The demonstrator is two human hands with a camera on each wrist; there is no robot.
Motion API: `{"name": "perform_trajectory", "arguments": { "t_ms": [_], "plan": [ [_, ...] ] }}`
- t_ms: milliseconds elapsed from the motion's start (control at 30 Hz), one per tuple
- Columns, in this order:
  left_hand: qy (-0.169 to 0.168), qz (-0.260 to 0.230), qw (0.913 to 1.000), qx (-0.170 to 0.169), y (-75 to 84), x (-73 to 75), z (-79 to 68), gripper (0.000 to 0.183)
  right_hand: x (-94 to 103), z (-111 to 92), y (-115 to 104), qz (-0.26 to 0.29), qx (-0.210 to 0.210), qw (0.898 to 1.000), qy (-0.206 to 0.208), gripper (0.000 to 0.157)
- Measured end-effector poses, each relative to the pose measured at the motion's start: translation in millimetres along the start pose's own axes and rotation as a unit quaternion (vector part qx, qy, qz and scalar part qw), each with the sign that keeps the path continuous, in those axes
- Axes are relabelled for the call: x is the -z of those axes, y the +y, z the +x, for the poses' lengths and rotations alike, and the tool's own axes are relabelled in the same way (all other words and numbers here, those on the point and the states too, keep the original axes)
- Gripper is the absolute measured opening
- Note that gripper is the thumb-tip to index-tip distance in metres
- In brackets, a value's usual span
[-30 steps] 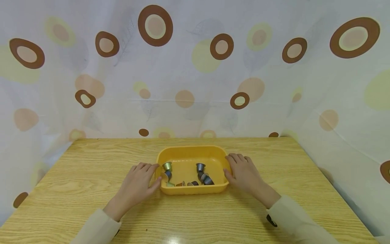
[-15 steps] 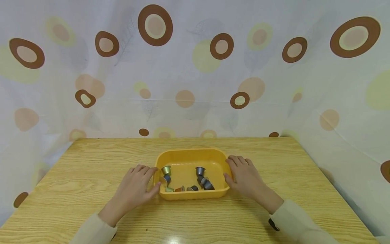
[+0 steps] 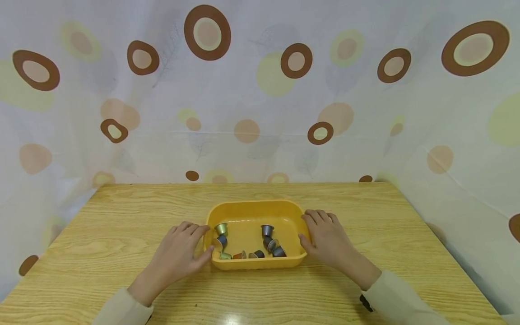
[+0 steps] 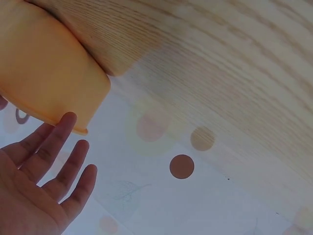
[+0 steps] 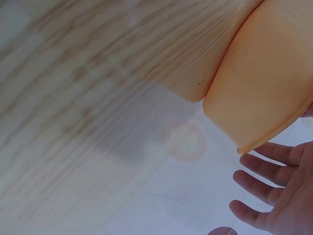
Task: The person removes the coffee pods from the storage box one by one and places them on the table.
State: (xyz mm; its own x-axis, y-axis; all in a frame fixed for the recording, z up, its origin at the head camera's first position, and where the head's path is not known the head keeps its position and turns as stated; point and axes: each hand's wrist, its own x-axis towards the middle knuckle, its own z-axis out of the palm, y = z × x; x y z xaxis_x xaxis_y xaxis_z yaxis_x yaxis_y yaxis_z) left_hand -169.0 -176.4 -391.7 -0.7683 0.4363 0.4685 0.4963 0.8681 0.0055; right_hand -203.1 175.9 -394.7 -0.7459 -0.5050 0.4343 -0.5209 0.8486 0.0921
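A yellow plastic tray stands on the wooden table, between my two hands. Several coffee capsules lie in it: a green one and a blue one at the left, dark ones such as the capsule at the right, others along the near wall, partly hidden. My left hand holds the tray's left end, thumb and index at the rim. At the right end my right hand holds the rim likewise. Both wrist views show the other fingers spread, fairly straight, by the tray's outer wall.
The wooden table reaches back to a hanging white cloth with brown and pale spots. That cloth also runs along the left and right sides of the table.
The tray has slid a little toward me, with both hands moving along at its ends. A few capsules at the right have shifted slightly.
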Motion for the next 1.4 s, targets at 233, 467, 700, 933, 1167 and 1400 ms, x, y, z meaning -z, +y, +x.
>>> {"name": "perform_trajectory", "arguments": {
  "t_ms": [233, 467, 700, 933, 1167, 1400],
  "plan": [
    [0.002, -0.001, 1.0, 0.001, 0.5, 0.9, 0.2, 0.042, 1.5, 0.2, -0.8, -0.005, -0.003, 1.0, -0.003, 0.043],
    [-0.003, 0.0, 1.0, 0.003, -1.8, 1.1, 3.3, 0.042, 3.5, 2.3, -1.4, -0.003, 0.001, 1.0, 0.005, 0.042],
    [-0.022, -0.007, 0.9994, 0.026, -5.6, 1.3, 8.8, 0.043, 4.8, 8.1, -3.5, 0.01, 0.008, 1.0, 0.022, 0.041],
    [-0.032, -0.019, 0.9982, 0.047, -9.0, -3.5, 15.6, 0.045, 3.5, 16.5, -6.4, 0.03, 0.028, 0.998, 0.047, 0.039],
    [-0.027, -0.022, 0.9975, 0.061, -12.1, -8.4, 21.1, 0.045, 3.9, 23.9, -13.0, 0.033, 0.05, 0.997, 0.049, 0.036],
    [-0.025, -0.021, 0.9964, 0.078, -12.5, -12.9, 25.6, 0.047, 3.3, 30.5, -20.3, 0.024, 0.064, 0.998, 0.017, 0.036]
  ]
}}
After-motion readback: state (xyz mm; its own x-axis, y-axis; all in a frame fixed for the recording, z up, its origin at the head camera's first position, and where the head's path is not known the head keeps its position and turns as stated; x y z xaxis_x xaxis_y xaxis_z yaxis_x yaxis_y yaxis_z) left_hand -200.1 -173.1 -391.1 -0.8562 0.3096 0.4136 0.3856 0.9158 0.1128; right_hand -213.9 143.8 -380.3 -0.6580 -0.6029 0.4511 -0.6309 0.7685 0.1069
